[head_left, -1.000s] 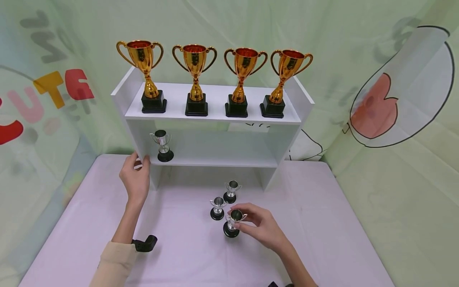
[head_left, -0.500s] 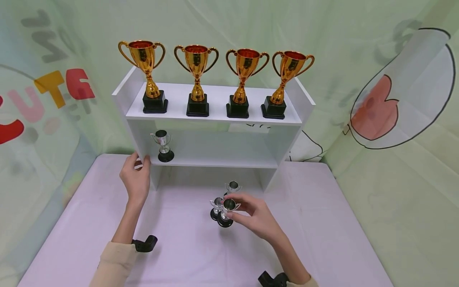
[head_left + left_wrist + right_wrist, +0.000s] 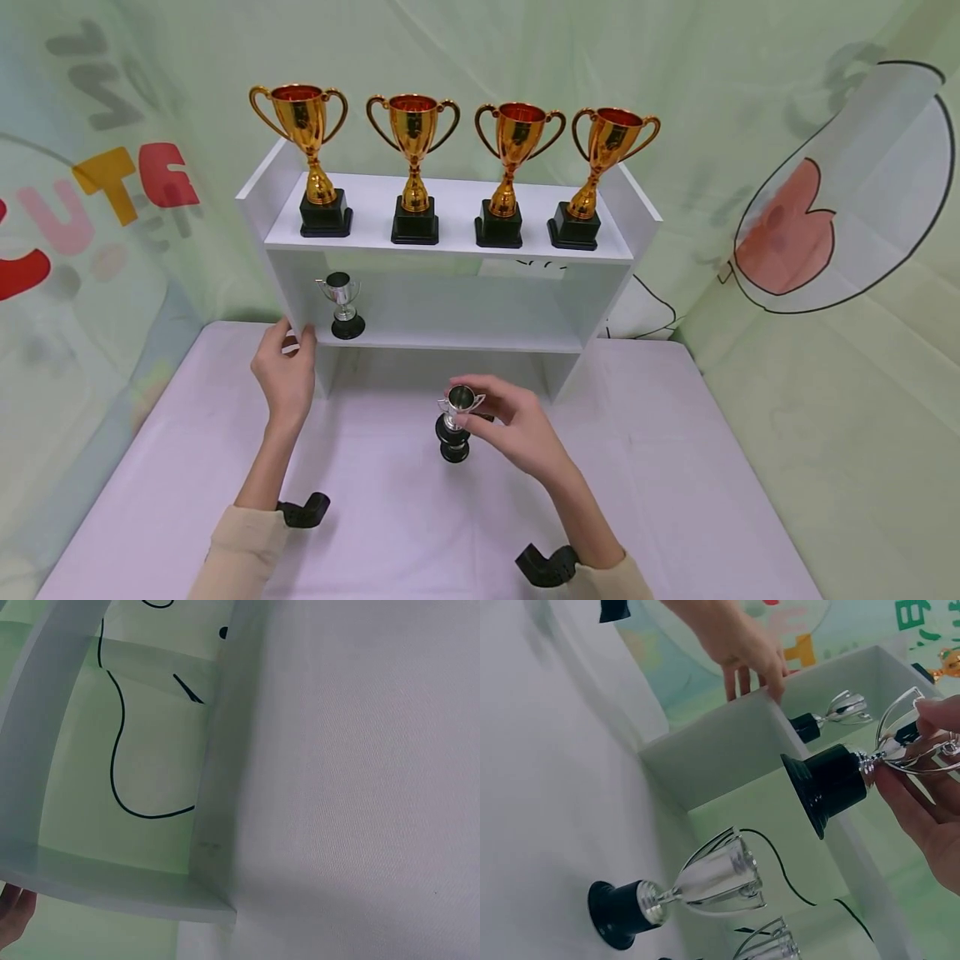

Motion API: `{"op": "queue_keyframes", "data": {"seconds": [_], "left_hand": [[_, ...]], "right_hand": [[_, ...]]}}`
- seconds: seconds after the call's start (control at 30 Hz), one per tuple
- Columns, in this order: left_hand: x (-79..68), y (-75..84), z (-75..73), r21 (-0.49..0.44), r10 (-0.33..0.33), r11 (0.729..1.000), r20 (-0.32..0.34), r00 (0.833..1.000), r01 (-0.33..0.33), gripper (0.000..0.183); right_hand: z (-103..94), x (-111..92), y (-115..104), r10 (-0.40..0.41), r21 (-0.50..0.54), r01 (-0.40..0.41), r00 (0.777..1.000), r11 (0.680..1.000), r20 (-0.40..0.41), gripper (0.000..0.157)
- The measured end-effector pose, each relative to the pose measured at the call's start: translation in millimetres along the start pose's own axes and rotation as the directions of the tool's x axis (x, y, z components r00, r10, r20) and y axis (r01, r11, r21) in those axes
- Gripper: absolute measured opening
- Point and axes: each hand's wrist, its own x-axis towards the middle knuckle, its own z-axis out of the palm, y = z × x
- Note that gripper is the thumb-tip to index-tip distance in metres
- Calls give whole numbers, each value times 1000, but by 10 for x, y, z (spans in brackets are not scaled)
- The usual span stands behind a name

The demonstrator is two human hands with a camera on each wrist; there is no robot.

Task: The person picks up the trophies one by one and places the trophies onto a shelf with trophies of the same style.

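Note:
My right hand [image 3: 517,425] holds a small silver trophy cup [image 3: 459,402] with a black base, pinched between fingers and thumb above the table. Below it stands a second silver trophy [image 3: 454,452], mostly hidden in the head view; the right wrist view shows that trophy [image 3: 712,881] upright on the table. Part of a third silver trophy [image 3: 772,945] appears at the bottom of the right wrist view. My left hand [image 3: 287,371] grips the left side panel of the white shelf [image 3: 465,312]. One silver trophy [image 3: 342,296] stands at the left of its middle board.
Several gold trophies [image 3: 414,125] on black bases line the shelf's top board. The table [image 3: 675,500] has a pale cloth. Green printed curtains [image 3: 787,375] surround it at the back and sides. A dark cable [image 3: 656,296] is visible behind the shelf's right side.
My right hand has lifted the silver trophy off the table and carried it up and left, toward the shelf. The left hand stays on the side panel.

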Motion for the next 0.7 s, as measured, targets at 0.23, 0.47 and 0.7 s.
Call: {"op": "queue_keyframes", "data": {"seconds": [0.23, 0.47, 0.7], "left_hand": [[-3, 0, 3, -6, -5, 1000, 1, 1000, 5, 29], [-9, 6, 1, -1, -7, 1000, 5, 1000, 7, 29], [-5, 15, 0, -1, -4, 1000, 1, 1000, 4, 28]], "right_hand": [[7, 191, -48, 28, 7, -28, 1000, 1000, -7, 41], [14, 388, -102, 70, 27, -69, 997, 997, -15, 40], [13, 619, -166, 106, 4, -106, 994, 994, -19, 43]]}}
